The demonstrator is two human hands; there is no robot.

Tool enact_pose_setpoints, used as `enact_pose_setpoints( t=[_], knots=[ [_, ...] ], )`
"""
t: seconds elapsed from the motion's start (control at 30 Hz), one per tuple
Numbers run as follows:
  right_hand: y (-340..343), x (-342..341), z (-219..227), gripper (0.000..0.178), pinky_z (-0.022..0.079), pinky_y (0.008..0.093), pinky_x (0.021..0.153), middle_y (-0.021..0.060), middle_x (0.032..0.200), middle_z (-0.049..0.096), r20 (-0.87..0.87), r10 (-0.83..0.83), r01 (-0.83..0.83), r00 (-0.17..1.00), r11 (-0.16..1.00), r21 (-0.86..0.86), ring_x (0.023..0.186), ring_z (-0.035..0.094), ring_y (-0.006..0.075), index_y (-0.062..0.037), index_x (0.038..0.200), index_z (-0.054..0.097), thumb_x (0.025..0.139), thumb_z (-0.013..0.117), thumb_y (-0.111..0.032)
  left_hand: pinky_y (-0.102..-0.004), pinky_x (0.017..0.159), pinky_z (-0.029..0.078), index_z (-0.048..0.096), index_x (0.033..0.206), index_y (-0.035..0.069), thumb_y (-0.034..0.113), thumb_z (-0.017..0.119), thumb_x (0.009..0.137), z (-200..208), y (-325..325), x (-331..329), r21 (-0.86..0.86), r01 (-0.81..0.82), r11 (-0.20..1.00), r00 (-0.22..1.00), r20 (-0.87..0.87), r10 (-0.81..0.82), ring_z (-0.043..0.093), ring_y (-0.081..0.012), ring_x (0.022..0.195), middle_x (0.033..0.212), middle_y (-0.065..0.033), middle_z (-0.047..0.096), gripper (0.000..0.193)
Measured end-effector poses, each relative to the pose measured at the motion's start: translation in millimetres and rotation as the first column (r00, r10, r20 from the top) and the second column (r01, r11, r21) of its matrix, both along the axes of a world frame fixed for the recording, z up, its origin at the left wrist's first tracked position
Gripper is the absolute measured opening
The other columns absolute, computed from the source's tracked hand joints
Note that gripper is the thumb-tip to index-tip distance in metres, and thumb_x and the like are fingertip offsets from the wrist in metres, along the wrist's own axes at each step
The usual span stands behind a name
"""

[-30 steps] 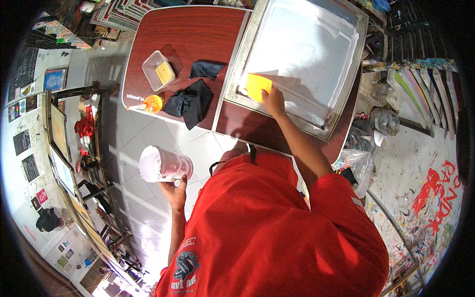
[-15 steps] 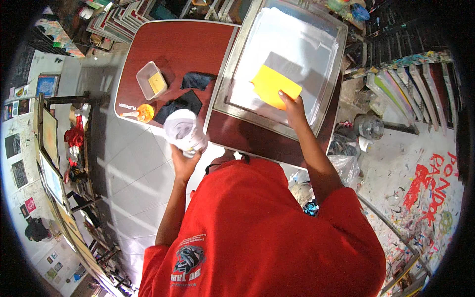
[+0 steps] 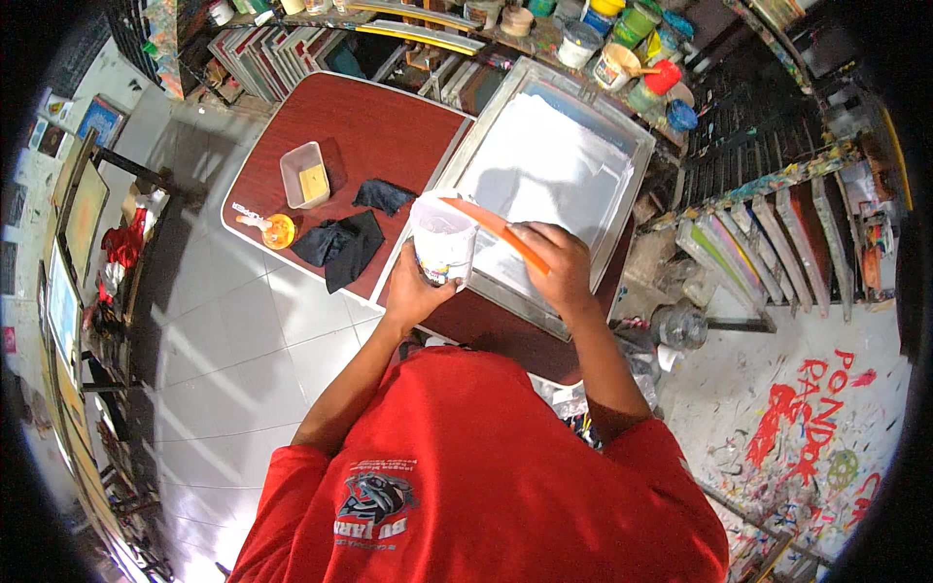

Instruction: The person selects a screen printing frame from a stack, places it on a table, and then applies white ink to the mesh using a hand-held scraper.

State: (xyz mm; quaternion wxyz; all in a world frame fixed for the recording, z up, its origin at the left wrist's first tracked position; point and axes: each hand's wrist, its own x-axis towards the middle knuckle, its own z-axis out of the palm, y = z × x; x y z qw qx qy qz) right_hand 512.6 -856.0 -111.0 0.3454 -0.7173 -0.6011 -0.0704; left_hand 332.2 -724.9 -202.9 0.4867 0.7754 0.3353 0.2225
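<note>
My left hand [image 3: 413,294] is wrapped round a white plastic tub [image 3: 445,255] with white smears inside, tilted a little over the table's near edge. In my right hand [image 3: 559,264] is a flat, flexible scraper [image 3: 503,231], yellow-orange and seen nearly edge-on. Its far end rests at the tub's rim or just above it; I cannot tell whether they touch. Beyond my hands lies a framed printing screen [image 3: 483,126] with a white sheet or coating [image 3: 530,126] in its middle. The tub and my right hand cover part of its near side.
The red-brown table [image 3: 389,112] holds a clear plastic box [image 3: 294,180] with a yellowish block, an orange round container [image 3: 279,231] and black cloths [image 3: 350,243]. Paint pots [image 3: 615,66] crowd the back shelf. Framed screens [image 3: 768,248] stand in a rack at right.
The tub has moved right and up, toward the screen. My right hand has drawn the scraper back from over the screen to the tub and turned it edge-on. The view has shifted.
</note>
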Motion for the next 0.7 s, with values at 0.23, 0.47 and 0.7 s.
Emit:
enact_pose_setpoints(
  t=[0.23, 0.47, 0.7],
  knots=[
    [-6, -1, 7, 0.029, 0.049, 0.032, 0.076, 0.0051, 0.095, 0.063, 0.106, 0.109, -0.11, 0.988, 0.994, 0.008, 0.087, 0.061, 0.021, -0.0089, 0.101, 0.065, 0.074, 0.053, -0.008, -0.0364, 0.082, 0.047, 0.04, 0.109, -0.004, 0.018, 0.076, 0.06, 23, -8, -5, -0.115, -0.082, 0.99, 0.988, 0.124, 0.097, 0.059, -0.0292, 0.096, 0.101, -0.0223, 0.058, 0.065],
    [-10, 9, 8, 0.026, 0.05, 0.032, 0.073, 0.0062, 0.096, 0.063, 0.104, 0.126, -0.123, 0.987, 0.992, -0.038, 0.086, 0.062, 0.0226, -0.0068, 0.098, 0.065, 0.074, 0.057, -0.008, -0.0365, 0.082, 0.046, 0.038, 0.113, -0.004, 0.017, 0.076, 0.06, 22, -7, -12, -0.068, -0.166, 0.984, 0.964, 0.197, 0.176, 0.059, -0.0299, 0.095, 0.102, -0.0226, 0.057, 0.068],
    [-5, 6, -6, 0.016, 0.049, 0.029, 0.064, 0.0072, 0.079, 0.064, -0.431, -0.14, 0.218, 0.891, 0.966, 0.137, 0.069, 0.061, 0.0196, -0.0001, 0.096, 0.063, 0.081, 0.058, -0.004, -0.0352, 0.085, 0.046, 0.035, 0.116, -0.005, 0.016, 0.075, 0.059, 40, 5, -11, 0.049, -0.193, 0.98, 0.974, 0.126, 0.186, 0.058, -0.0276, 0.097, 0.103, -0.0218, 0.058, 0.072]
  ],
)
